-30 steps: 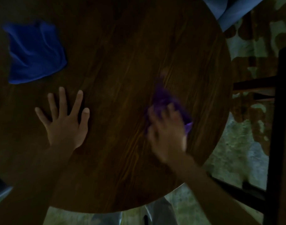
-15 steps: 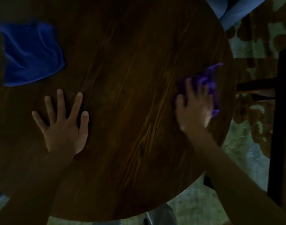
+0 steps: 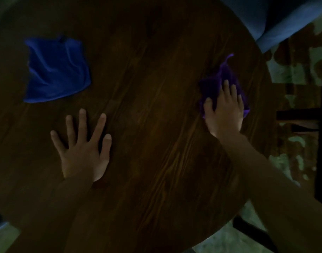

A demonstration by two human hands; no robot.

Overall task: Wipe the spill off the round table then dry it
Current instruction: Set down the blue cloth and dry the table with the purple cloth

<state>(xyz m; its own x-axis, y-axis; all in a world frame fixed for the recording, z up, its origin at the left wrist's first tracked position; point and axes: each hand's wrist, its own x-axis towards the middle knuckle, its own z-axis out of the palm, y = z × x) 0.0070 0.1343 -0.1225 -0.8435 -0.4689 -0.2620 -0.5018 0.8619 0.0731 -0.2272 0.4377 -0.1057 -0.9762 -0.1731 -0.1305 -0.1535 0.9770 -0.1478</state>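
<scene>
The round dark wooden table [image 3: 156,161] fills most of the view in dim light. My right hand [image 3: 225,112] presses flat on a crumpled purple cloth [image 3: 214,84] near the table's right edge, fingers pointing away from me. Lying spread flat on the wood at the left-centre is my left hand [image 3: 83,148], holding nothing. A blue cloth [image 3: 56,72] lies loose on the table at the far left, apart from both hands. No spill can be made out on the dark surface.
A dark chair frame [image 3: 320,125] stands close to the table's right edge. Blue fabric [image 3: 277,19] hangs at the top right beyond the table. Patterned floor [image 3: 293,73] shows to the right and below.
My right hand has slid the purple cloth from the near centre-right of the table out toward the right edge and farther away. The left hand and blue cloth stayed in place.
</scene>
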